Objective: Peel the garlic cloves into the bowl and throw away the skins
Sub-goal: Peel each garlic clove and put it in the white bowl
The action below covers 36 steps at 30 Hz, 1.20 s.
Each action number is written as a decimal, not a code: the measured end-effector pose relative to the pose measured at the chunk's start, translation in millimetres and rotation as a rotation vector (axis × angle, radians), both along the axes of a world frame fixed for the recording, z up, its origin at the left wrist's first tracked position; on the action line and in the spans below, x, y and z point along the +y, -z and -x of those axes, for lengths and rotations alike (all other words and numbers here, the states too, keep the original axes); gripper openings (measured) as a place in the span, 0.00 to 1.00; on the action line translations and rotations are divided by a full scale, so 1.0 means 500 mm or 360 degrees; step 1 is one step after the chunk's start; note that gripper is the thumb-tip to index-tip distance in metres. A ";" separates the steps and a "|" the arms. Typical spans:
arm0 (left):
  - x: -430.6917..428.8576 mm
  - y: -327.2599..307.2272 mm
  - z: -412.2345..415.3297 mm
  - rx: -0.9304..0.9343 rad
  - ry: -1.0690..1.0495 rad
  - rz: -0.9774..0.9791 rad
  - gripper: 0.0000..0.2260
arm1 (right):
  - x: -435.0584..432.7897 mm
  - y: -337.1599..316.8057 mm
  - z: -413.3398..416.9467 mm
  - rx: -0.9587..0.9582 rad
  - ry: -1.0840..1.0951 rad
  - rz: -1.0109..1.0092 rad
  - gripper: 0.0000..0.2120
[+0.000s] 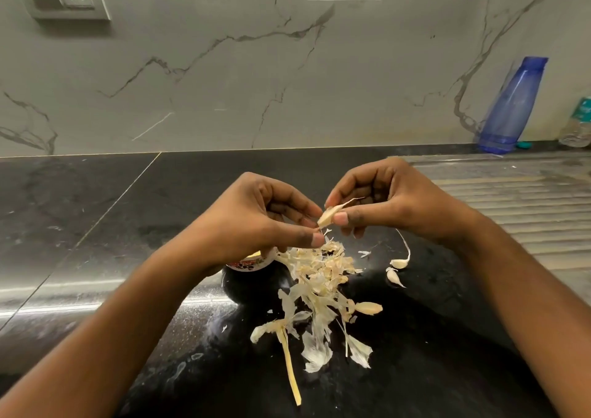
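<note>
Left hand: my left hand [256,216] is curled, with forefinger and thumb tip closed on the lower end of the garlic clove [327,216].
Right hand: my right hand [393,200] pinches the same clove between thumb and forefinger, and its other fingers are tucked in.
Clove: it is in the air between both hands, above the skins [319,276], with a papery strip sticking up from it.
Bowl: the bowl [252,262] sits under my left wrist and is mostly hidden. I cannot see what is in it.
Risk, drop: if the clove pops free, I judge that it lands in the skins and not in the bowl.
Risk, mix-up: the loose cloves [399,262] lie near the pile, and one clove sits at its edge. A careless sweep could bin them.
Risk, knock: my left forearm is close enough to tip the bowl.
</note>
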<state>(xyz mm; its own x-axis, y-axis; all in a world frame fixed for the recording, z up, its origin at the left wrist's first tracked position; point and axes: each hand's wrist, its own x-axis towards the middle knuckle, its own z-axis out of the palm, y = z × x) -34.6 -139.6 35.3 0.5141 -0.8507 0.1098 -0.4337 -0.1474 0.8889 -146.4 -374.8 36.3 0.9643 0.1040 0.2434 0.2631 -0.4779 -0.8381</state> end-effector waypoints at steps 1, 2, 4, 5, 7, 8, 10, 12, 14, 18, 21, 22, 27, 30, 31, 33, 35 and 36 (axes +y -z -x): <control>-0.002 0.001 0.002 -0.0001 0.0001 0.0017 0.14 | 0.002 0.001 0.000 -0.0033 0.0012 -0.0024 0.11; -0.003 0.004 0.002 0.0000 -0.0004 0.0046 0.15 | 0.002 0.001 -0.001 -0.0062 0.0025 -0.0039 0.10; -0.005 0.008 0.003 0.0034 -0.0041 0.0124 0.16 | 0.003 0.003 -0.002 -0.0106 0.0038 -0.0077 0.10; -0.005 0.008 0.003 0.0052 -0.0065 0.0166 0.16 | 0.003 0.004 -0.003 -0.0123 0.0041 -0.0104 0.11; -0.006 0.011 0.005 0.0066 -0.0090 0.0251 0.16 | 0.004 0.006 -0.005 -0.0149 0.0047 -0.0147 0.11; -0.007 0.012 0.006 0.0067 -0.0101 0.0289 0.15 | 0.004 0.008 -0.007 -0.0157 0.0054 -0.0151 0.11; -0.008 0.015 0.006 0.0057 -0.0123 0.0364 0.14 | 0.005 0.011 -0.009 -0.0169 0.0073 -0.0129 0.11; -0.010 0.015 0.007 0.0052 -0.0137 0.0435 0.13 | 0.005 0.012 -0.011 -0.0176 0.0086 -0.0118 0.11; -0.011 0.015 0.006 0.0059 -0.0148 0.0487 0.12 | 0.004 0.013 -0.013 -0.0186 0.0091 -0.0123 0.11; -0.011 0.016 0.005 0.0071 -0.0155 0.0546 0.13 | 0.003 0.019 -0.016 -0.0245 0.0115 -0.0061 0.10; -0.014 0.020 0.004 -0.0034 -0.0155 0.0558 0.13 | 0.008 0.023 -0.022 -0.0308 0.0209 0.0039 0.09; -0.016 0.023 0.002 -0.0109 -0.0172 0.0556 0.12 | 0.010 0.024 -0.023 -0.0328 0.0236 0.0068 0.09; -0.021 0.036 -0.003 -0.0448 -0.0252 0.0521 0.08 | 0.008 0.021 -0.018 -0.0245 0.0223 -0.0097 0.07; -0.021 0.041 0.001 -0.0617 -0.0237 0.0510 0.06 | 0.010 0.022 -0.018 -0.0201 0.0211 -0.0094 0.07; -0.021 0.042 0.002 -0.0666 -0.0238 0.0514 0.06 | 0.010 0.022 -0.019 -0.0193 0.0219 -0.0088 0.07; -0.020 0.043 0.002 -0.0740 -0.0240 0.0519 0.06 | 0.009 0.023 -0.020 -0.0181 0.0239 -0.0084 0.07; -0.021 0.044 0.001 -0.0766 -0.0237 0.0513 0.06 | 0.009 0.024 -0.022 -0.0187 0.0242 -0.0052 0.08; -0.021 0.045 0.001 -0.0763 -0.0236 0.0513 0.06 | 0.010 0.025 -0.023 -0.0197 0.0240 -0.0024 0.08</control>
